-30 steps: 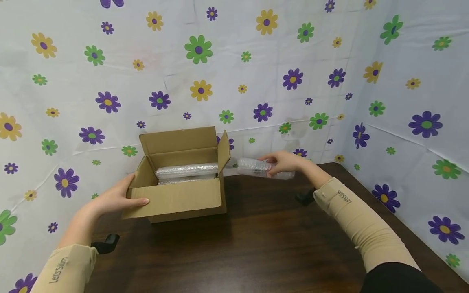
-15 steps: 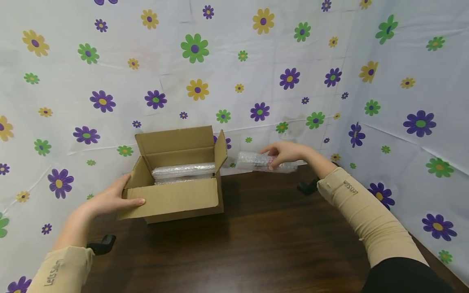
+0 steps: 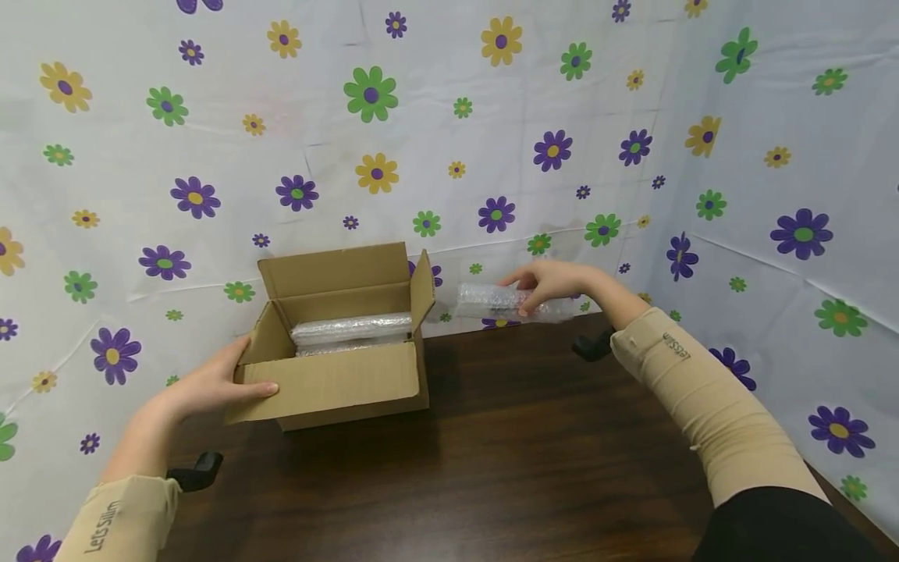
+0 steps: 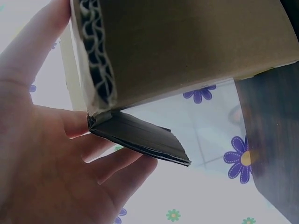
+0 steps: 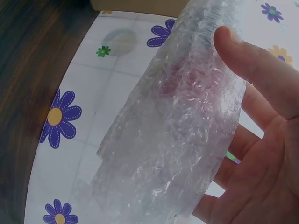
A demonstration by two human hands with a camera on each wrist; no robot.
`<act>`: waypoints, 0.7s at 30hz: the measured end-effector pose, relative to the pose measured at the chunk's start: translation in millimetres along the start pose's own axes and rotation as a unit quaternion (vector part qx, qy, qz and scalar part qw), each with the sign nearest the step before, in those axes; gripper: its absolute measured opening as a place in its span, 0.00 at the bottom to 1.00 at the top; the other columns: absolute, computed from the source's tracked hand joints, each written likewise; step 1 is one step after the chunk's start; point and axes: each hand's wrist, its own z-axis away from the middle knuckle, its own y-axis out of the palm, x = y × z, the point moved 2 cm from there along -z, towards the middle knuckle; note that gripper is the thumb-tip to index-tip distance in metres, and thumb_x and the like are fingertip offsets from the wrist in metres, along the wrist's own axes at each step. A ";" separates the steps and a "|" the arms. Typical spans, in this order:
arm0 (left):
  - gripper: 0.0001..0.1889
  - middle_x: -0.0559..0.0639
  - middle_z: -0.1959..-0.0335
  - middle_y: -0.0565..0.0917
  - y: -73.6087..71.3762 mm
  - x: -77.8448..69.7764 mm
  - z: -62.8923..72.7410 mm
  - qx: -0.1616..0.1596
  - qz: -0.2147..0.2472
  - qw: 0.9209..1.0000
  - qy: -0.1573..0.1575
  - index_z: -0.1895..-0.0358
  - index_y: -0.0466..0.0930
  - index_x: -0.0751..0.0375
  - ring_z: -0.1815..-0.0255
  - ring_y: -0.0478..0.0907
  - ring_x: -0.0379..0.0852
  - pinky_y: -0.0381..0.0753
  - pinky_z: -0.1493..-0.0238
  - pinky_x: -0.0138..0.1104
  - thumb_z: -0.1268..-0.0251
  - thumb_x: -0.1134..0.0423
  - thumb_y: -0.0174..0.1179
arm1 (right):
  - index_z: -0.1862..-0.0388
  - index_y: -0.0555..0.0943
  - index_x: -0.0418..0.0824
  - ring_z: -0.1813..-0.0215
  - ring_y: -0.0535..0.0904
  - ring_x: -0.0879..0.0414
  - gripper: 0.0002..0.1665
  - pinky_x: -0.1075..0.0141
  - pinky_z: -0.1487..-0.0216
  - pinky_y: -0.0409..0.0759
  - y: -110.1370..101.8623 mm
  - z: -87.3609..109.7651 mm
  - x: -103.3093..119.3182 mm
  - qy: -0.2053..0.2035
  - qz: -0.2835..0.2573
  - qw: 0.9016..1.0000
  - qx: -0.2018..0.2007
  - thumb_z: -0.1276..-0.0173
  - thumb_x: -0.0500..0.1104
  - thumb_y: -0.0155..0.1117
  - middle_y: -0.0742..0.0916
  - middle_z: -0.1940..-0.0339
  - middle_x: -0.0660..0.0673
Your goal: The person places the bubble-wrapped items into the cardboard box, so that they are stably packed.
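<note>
A cardboard box stands on the table with its flaps up, its front flap folded outward. Two bubble-wrapped bundles lie inside; the rear bundle shows best. My left hand grips the box's left front corner, thumb over the front flap. In the left wrist view its fingers lie behind a side flap. Right of the box, my right hand holds a bubble-wrapped package up near the back wall. The right wrist view shows the thumb on the clear bubble wrap, with something reddish blurred inside.
A dark wooden table spreads in front of the box and to its right. A white sheet with flower prints covers the back wall, close behind the box. A second flowered wall borders the table's right side.
My right hand has lifted the bubble-wrapped package upward and slightly right. The left hand keeps its grip on the box corner. The head view has shifted a little.
</note>
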 end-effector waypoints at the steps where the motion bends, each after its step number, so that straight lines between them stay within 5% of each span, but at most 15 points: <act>1: 0.57 0.84 0.30 0.46 0.1 -0.2 0.0 0.000 0.001 1.000 0.000 0.28 0.36 0.82 0.31 0.44 0.80 0.50 0.37 0.69 0.42 0.49 0.68 | 0.31 0.71 0.39 0.39 0.74 0.40 0.38 0.47 0.43 0.77 -1.4 -0.6 -0.2 0.001 0.000 1.000 0.000 0.39 0.44 0.72 0.78 0.39 0.32; 8: 0.58 0.84 0.30 0.44 0.3 0.2 1.0 0.003 0.001 1.000 -0.003 0.28 0.34 0.81 0.31 0.42 0.81 0.49 0.37 0.69 0.41 0.48 0.67 | 0.30 0.71 0.43 0.40 0.74 0.43 0.39 0.46 0.41 0.74 -8.1 -2.8 3.9 0.033 0.000 0.999 0.004 0.40 0.47 0.73 0.78 0.38 0.34; 21: 0.58 0.84 0.30 0.43 0.7 0.8 1.4 0.002 -0.006 1.000 -0.003 0.28 0.34 0.82 0.31 0.42 0.81 0.49 0.37 0.69 0.41 0.48 0.67 | 0.30 0.71 0.41 0.47 0.78 0.48 0.38 0.52 0.46 0.78 -28.6 -5.8 20.2 0.022 0.024 0.999 0.022 0.40 0.45 0.72 0.83 0.46 0.38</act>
